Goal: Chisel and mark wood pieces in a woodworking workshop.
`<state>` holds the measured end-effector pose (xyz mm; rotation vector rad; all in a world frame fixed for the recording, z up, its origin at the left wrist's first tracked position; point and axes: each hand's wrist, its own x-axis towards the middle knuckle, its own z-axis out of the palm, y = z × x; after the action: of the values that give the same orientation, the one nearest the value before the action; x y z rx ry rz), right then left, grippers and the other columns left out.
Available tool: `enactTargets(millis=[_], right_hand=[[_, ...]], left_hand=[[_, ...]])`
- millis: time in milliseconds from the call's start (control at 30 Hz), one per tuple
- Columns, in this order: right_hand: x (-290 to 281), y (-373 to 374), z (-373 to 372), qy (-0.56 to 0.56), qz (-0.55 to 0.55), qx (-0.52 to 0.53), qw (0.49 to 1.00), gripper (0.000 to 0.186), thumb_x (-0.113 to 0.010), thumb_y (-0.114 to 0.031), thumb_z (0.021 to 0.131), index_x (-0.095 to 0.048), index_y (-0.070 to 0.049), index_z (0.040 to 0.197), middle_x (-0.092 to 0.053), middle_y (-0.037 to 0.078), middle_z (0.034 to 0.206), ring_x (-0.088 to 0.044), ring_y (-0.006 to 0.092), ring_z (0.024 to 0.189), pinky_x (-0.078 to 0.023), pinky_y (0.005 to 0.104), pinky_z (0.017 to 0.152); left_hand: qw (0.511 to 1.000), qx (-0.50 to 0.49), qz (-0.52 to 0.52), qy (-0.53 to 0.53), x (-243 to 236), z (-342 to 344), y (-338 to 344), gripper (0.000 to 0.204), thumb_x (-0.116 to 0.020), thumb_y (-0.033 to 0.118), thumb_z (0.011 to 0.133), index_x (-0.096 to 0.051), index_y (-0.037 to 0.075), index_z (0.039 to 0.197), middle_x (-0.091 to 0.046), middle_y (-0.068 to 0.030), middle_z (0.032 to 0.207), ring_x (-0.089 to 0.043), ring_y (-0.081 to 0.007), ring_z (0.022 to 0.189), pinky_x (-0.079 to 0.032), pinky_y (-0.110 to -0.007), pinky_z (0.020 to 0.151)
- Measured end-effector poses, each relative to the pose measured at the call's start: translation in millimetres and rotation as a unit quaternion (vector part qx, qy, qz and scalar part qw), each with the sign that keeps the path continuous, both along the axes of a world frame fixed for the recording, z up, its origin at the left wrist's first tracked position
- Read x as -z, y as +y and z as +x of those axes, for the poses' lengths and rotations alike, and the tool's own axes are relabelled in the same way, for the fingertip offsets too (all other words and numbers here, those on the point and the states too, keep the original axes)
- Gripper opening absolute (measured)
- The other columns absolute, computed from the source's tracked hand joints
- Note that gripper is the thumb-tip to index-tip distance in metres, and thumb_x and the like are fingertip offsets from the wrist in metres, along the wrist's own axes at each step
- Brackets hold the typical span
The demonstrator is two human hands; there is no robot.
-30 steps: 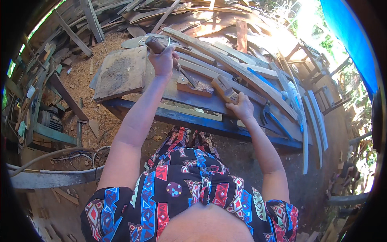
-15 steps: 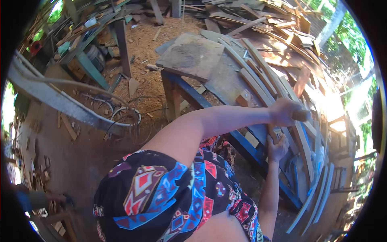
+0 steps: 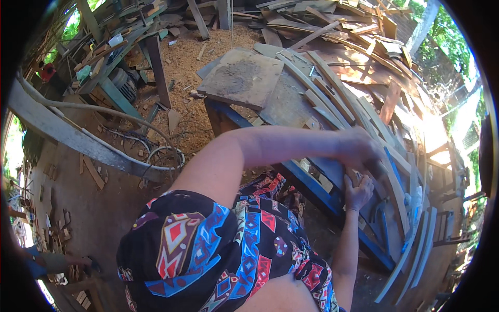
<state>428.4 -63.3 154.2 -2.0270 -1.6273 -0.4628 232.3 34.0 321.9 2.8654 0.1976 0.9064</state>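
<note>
My left hand (image 3: pixel 356 140) is raised over the right part of the blue-framed bench (image 3: pixel 312 181), closed on a dark wooden tool (image 3: pixel 375 167), both blurred by motion. Just below it, my right hand (image 3: pixel 358 191) grips a light wooden hand plane (image 3: pixel 351 173), partly hidden by the fingers and the left hand. Long wooden strips (image 3: pixel 338 97) lie along the bench around my hands. A thick, stained board (image 3: pixel 239 78) sits at its far left end. A blue bow saw (image 3: pixel 385 229) lies near my right hand.
Piled scrap planks (image 3: pixel 322 23) fill the back. Sawdust (image 3: pixel 182 62) covers the ground. A cluttered stand with a motor (image 3: pixel 125 83), cables (image 3: pixel 156 151) and a pale beam (image 3: pixel 67 130) are on the left. Part of another person (image 3: pixel 54 260) shows at lower left.
My view has swung left. My left hand has left the block with the metal tool and moved right, above the plane. Over the last half second that hand has shifted slightly and blurred.
</note>
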Motion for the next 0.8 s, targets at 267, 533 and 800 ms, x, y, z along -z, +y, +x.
enactTargets(millis=[267, 533, 800], right_hand=[[-6, -2, -5, 0.038, 0.004, -0.011, 0.999, 0.063, -0.078, -0.045, 0.067, -0.056, -0.007, 0.113, -0.060, 0.011, 0.104, -0.055, 0.0320, 0.101, -0.043, 0.0441, 0.084], [-3, -2, -3, 0.032, 0.018, 0.001, 0.999, 0.062, -0.079, -0.045, 0.066, -0.058, -0.007, 0.111, -0.061, 0.011, 0.103, -0.056, 0.0315, 0.100, -0.044, 0.0446, 0.084], [-21, -1, -17, 0.098, -0.011, -0.021, 0.995, 0.051, -0.077, -0.045, 0.064, -0.064, -0.008, 0.096, -0.063, 0.014, 0.092, -0.058, 0.0346, 0.090, -0.046, 0.0458, 0.079]], left_hand=[[0.987, 0.028, 0.023, 0.154, 63, -95, 66, 0.038, -0.077, 0.029, 0.065, -0.059, 0.012, 0.095, -0.062, -0.0068, 0.092, -0.062, -0.0296, 0.089, -0.048, -0.043, 0.079], [0.952, -0.072, 0.118, 0.272, 84, -153, 75, 0.037, -0.075, 0.020, 0.064, -0.060, 0.019, 0.097, -0.060, -0.0006, 0.105, -0.055, -0.0215, 0.101, -0.040, -0.040, 0.086], [0.966, -0.147, -0.019, 0.214, 111, -170, 85, 0.040, -0.064, 0.004, 0.066, -0.058, 0.008, 0.106, -0.058, -0.0113, 0.104, -0.054, -0.0330, 0.103, -0.046, -0.043, 0.086]])
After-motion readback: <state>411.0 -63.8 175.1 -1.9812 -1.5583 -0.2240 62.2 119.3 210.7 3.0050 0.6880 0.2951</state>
